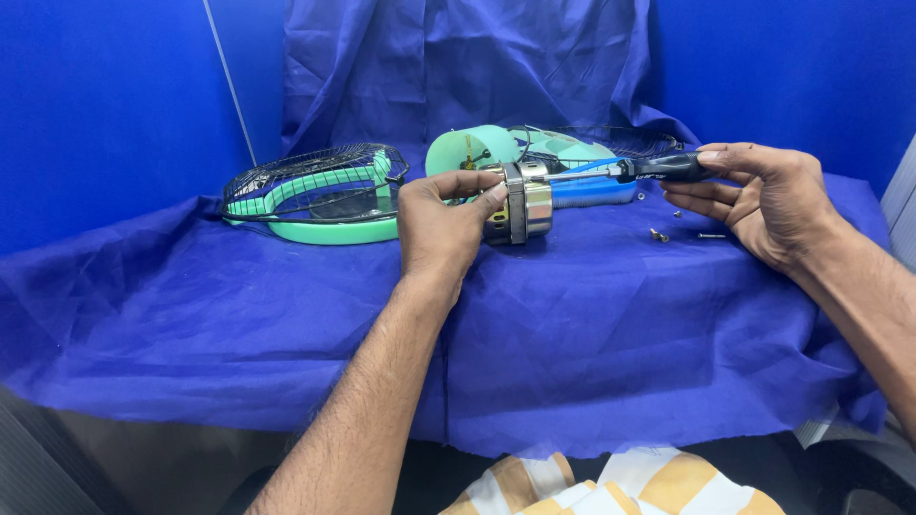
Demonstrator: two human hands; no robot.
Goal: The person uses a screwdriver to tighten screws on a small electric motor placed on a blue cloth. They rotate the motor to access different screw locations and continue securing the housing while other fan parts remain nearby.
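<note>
Just above the frame's centre, the left hand point(441, 224) clamps its fingers around the round metal fan motor point(521, 202). The right hand point(763, 195), at the right, pinches the black handle of a screwdriver point(658, 169). Its long axis runs nearly level, with the tip pointing left into the motor.

Table draped in a wrinkled blue cloth point(592, 324). On it: wire fan guard point(315, 186) with green ring at left, green fan blade point(477, 148) behind, loose screws point(658, 235) at right.
</note>
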